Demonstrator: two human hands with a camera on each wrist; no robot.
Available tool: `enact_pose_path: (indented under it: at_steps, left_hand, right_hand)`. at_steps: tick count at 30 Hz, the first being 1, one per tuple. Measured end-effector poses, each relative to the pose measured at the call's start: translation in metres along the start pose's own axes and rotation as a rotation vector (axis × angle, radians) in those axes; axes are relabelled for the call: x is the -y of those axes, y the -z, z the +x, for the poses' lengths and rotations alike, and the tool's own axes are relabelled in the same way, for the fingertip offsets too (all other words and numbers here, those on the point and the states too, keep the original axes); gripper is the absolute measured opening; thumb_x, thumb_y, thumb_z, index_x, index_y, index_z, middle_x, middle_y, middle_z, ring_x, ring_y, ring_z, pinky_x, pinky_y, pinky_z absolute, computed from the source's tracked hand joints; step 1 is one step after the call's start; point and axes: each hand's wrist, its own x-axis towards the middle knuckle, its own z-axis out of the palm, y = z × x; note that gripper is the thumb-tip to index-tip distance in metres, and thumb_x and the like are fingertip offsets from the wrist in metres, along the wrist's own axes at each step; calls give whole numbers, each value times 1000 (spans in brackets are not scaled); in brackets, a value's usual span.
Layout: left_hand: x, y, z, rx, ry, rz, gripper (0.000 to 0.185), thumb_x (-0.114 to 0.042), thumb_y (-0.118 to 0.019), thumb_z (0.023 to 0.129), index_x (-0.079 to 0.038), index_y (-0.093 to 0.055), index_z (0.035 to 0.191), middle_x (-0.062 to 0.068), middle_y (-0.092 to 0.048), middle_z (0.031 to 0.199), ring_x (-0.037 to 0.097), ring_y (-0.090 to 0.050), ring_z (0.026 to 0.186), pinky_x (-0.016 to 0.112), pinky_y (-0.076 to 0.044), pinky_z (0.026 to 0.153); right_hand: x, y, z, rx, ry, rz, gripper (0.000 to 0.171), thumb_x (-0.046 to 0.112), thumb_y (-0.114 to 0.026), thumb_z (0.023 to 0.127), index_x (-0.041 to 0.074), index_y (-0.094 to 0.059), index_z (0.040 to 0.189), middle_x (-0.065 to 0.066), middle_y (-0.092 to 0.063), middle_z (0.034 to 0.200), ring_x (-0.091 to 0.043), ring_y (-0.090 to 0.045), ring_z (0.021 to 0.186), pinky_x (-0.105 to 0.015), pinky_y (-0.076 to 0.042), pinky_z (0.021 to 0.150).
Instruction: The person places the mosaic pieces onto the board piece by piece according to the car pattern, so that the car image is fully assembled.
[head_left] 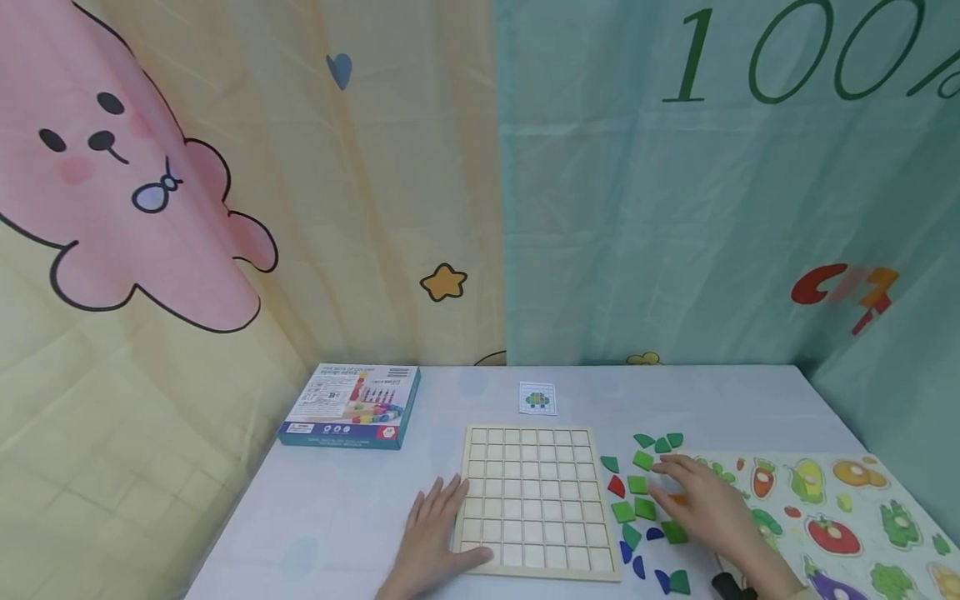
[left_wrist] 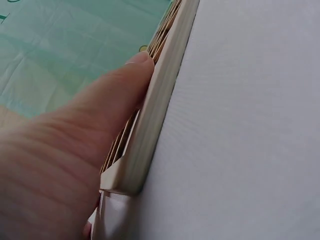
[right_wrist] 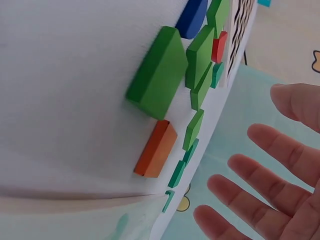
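Observation:
A wooden grid board (head_left: 532, 500) lies flat on the table with its squares bare. My left hand (head_left: 433, 533) rests on the board's near left corner, the thumb on top of the board edge (left_wrist: 160, 100) and the fingers flat on the table. To the right, loose green, red, blue and orange tiles (head_left: 637, 500) are scattered. Over them hovers my right hand (head_left: 701, 504), fingers (right_wrist: 260, 175) spread and straight, holding nothing. Close to it lie a green square tile (right_wrist: 159, 72) and an orange tile (right_wrist: 156, 149). A small pattern card (head_left: 537, 397) lies beyond the board.
A vegetable peg puzzle (head_left: 840, 517) lies at the near right, under my right wrist. A flat printed box (head_left: 351, 406) sits at the back left of the table (head_left: 337, 517). Printed curtains hang close behind and on both sides.

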Motion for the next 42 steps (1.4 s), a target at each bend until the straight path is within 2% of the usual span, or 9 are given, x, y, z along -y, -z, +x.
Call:
enact_pose_path:
  at_steps: [3, 6, 10, 15, 19, 26, 33, 42]
  left_hand:
    - [0, -1, 0, -7, 6, 25, 107, -80, -56, 67, -13, -34, 148, 5, -31, 152, 32, -15, 141, 55, -5, 111]
    - [2, -2, -1, -38, -23, 50, 105, -81, -55, 68, -14, -36, 147, 5, -33, 151, 33, -18, 140, 55, -8, 111]
    - [3, -2, -2, -56, -50, 64, 101, -80, -54, 69, -17, -38, 146, 5, -34, 150, 34, -20, 139, 56, -10, 110]
    - [2, -3, -3, -40, -42, 69, 100, -81, -53, 69, -19, -38, 146, 4, -33, 151, 33, -19, 140, 56, -10, 111]
    - [1, -3, -3, -36, -32, 70, 100, -81, -52, 69, -20, -37, 147, 3, -32, 151, 32, -18, 140, 55, -8, 111]
    - [1, -2, -3, -71, -61, 78, 98, -79, -54, 70, -18, -40, 145, 5, -35, 149, 35, -22, 138, 57, -12, 110]
    - [0, -2, -3, -37, -33, 81, 99, -81, -51, 70, -20, -37, 147, 2, -32, 151, 31, -18, 140, 54, -9, 111]
    - [0, -1, -4, -65, -55, 77, 98, -80, -53, 70, -19, -39, 145, 4, -35, 150, 33, -20, 139, 55, -11, 110]
  right_hand:
    - [0, -2, 8, 2, 23, 5, 28, 29, -75, 81, 11, -71, 102, -8, -65, 103, -30, -63, 90, -46, -55, 70]
    - [2, -4, 17, 29, 34, 18, 25, 28, -75, 81, 12, -71, 99, -4, -66, 99, -28, -63, 90, -46, -54, 71]
    - [4, -7, 29, 100, 29, 52, 20, 25, -73, 83, 12, -71, 98, -2, -66, 96, -26, -63, 89, -44, -54, 71]
    - [4, -12, 44, 178, 7, 97, 16, 21, -73, 84, 13, -72, 97, 1, -64, 92, -21, -62, 84, -40, -53, 67]
    - [3, -18, 53, 185, 12, 128, 17, 18, -76, 81, 10, -71, 95, 2, -63, 88, -16, -59, 78, -36, -52, 67]
    - [4, -27, 60, 188, 18, 163, 18, 18, -77, 79, 8, -72, 92, 3, -57, 79, -12, -48, 66, -30, -45, 58]
    - [8, -28, 64, 217, -30, 183, 17, 19, -79, 78, 9, -71, 89, 3, -56, 77, -14, -47, 65, -30, -44, 57]
    - [5, -31, 71, 253, -89, 223, 16, 17, -80, 76, 10, -68, 85, 3, -54, 76, -16, -47, 66, -30, -44, 59]
